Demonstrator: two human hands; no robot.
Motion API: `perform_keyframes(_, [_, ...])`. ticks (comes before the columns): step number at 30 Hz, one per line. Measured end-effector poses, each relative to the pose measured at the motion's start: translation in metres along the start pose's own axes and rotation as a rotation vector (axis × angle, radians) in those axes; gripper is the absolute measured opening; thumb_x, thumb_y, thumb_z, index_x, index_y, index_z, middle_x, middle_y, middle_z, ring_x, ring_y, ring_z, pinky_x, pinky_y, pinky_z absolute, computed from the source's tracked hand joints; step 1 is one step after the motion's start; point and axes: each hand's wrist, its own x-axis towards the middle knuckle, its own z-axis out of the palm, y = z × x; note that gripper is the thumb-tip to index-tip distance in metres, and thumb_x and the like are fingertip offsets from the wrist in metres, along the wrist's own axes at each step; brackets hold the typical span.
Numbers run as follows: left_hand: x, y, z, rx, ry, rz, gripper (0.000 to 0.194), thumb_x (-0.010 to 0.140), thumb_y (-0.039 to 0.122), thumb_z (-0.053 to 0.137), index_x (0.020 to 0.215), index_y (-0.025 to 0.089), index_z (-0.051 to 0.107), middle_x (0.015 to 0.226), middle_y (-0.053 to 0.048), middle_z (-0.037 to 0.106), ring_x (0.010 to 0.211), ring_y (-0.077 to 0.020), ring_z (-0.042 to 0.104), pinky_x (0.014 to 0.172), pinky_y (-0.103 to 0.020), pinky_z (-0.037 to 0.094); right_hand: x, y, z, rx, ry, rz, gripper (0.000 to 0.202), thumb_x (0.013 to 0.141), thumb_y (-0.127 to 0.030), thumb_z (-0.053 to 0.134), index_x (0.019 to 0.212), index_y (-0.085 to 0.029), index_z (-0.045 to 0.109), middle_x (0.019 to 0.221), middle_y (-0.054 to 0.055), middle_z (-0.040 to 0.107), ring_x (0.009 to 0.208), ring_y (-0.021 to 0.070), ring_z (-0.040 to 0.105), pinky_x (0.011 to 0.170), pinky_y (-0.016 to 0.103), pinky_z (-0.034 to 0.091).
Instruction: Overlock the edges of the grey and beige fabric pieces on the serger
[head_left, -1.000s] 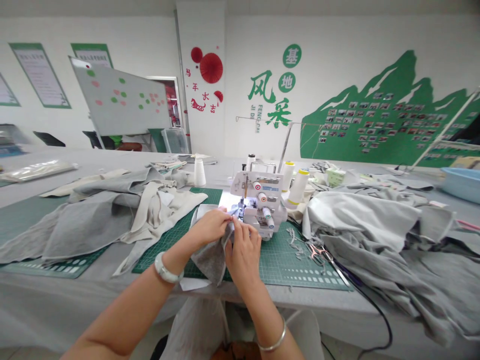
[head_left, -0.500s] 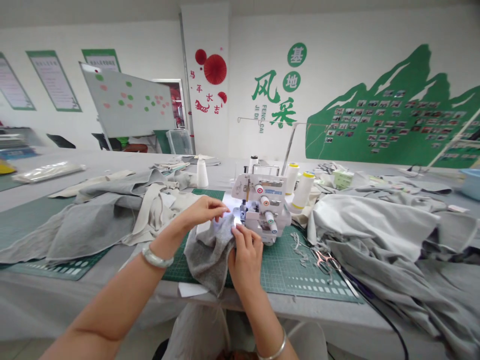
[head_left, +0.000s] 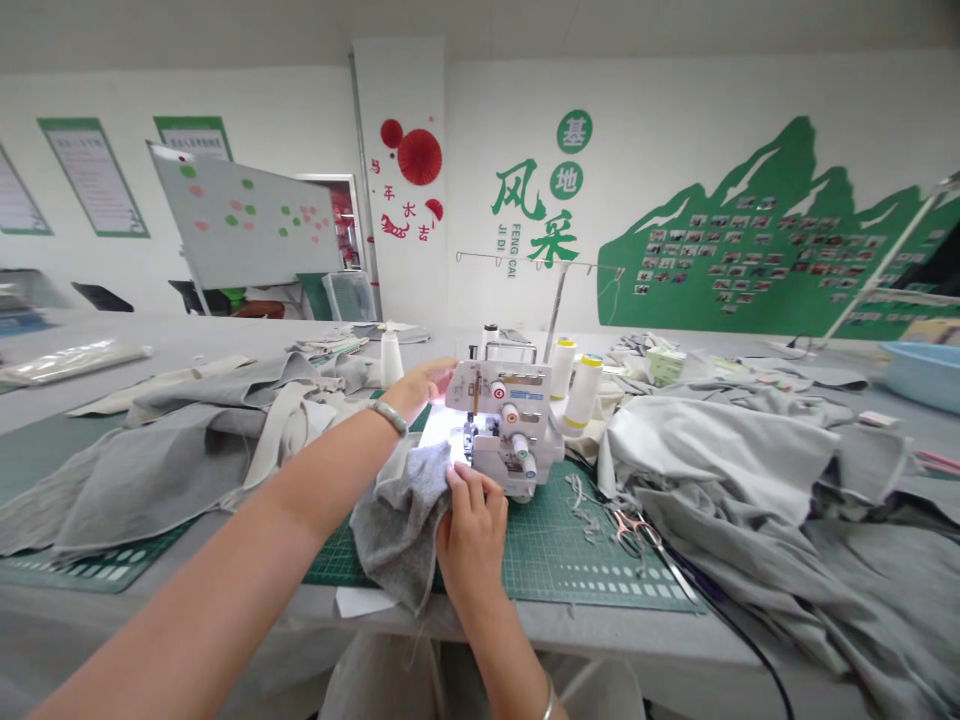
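A white sewing machine [head_left: 510,425] with several thread dials stands on a green cutting mat [head_left: 540,560], its lamp lit. Gray fabric [head_left: 401,530] hangs in folds at the left of its needle area. My right hand [head_left: 474,510] has its fingers closed on the fabric's edge, just in front of the presser foot. Reaching up to the machine's upper left side is my left hand [head_left: 427,388]; its fingertips are partly hidden behind the machine's body, so its grip is unclear.
Gray cloth [head_left: 165,450] lies at the left, and a large heap of cloth [head_left: 750,500] at the right. Scissors [head_left: 652,545] and thread scraps [head_left: 581,505] rest on the mat. White thread cones [head_left: 583,392] stand behind the machine; a blue basin [head_left: 926,372] is far right.
My left hand has left the fabric near the needle and moved up to the machine's upper left side. My right hand stays on the fabric. The view has shifted slightly.
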Motion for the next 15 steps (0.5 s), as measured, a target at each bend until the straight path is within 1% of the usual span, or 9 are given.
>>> perform_keyframes(3, [-0.017, -0.004, 0.007, -0.004, -0.029, 0.090, 0.024, 0.078, 0.036, 0.067, 0.085, 0.013, 0.069, 0.065, -0.006, 0.067, 0.076, -0.0239, 0.066, 0.069, -0.033, 0.050, 0.000, 0.000, 0.000, 0.002, 0.001, -0.001, 0.044, 0.079, 0.001, 0.049, 0.118, -0.015, 0.061, 0.121, 0.010, 0.064, 0.105, 0.0255, 0.048, 0.088, 0.041, 0.041])
perform_keyframes(7, [-0.039, -0.009, 0.008, -0.001, -0.066, 0.182, 0.025, 0.077, 0.036, 0.065, 0.083, 0.012, 0.069, 0.065, -0.006, 0.067, 0.074, -0.0226, 0.065, 0.069, -0.031, 0.050, 0.000, 0.000, 0.000, 0.000, -0.004, 0.009, 0.045, 0.077, 0.001, 0.049, 0.118, -0.015, 0.060, 0.122, 0.011, 0.064, 0.106, 0.0255, 0.048, 0.088, 0.040, 0.041])
perform_keyframes(12, [-0.045, -0.007, 0.011, -0.013, -0.097, 0.258, 0.019, 0.074, 0.031, 0.064, 0.080, 0.013, 0.069, 0.065, -0.005, 0.066, 0.069, -0.0189, 0.063, 0.068, -0.028, 0.050, -0.001, 0.001, 0.001, 0.021, -0.014, 0.018, 0.047, 0.077, 0.001, 0.049, 0.120, -0.015, 0.059, 0.124, 0.010, 0.063, 0.107, 0.0258, 0.048, 0.089, 0.041, 0.041])
perform_keyframes(15, [-0.045, -0.005, 0.014, -0.012, -0.126, 0.284, 0.022, 0.077, 0.031, 0.061, 0.082, 0.012, 0.069, 0.071, -0.006, 0.068, 0.073, -0.0192, 0.064, 0.070, -0.028, 0.050, 0.000, 0.001, 0.000, 0.022, -0.016, 0.018, 0.046, 0.078, 0.001, 0.049, 0.120, -0.015, 0.060, 0.123, 0.009, 0.063, 0.107, 0.0259, 0.048, 0.090, 0.042, 0.041])
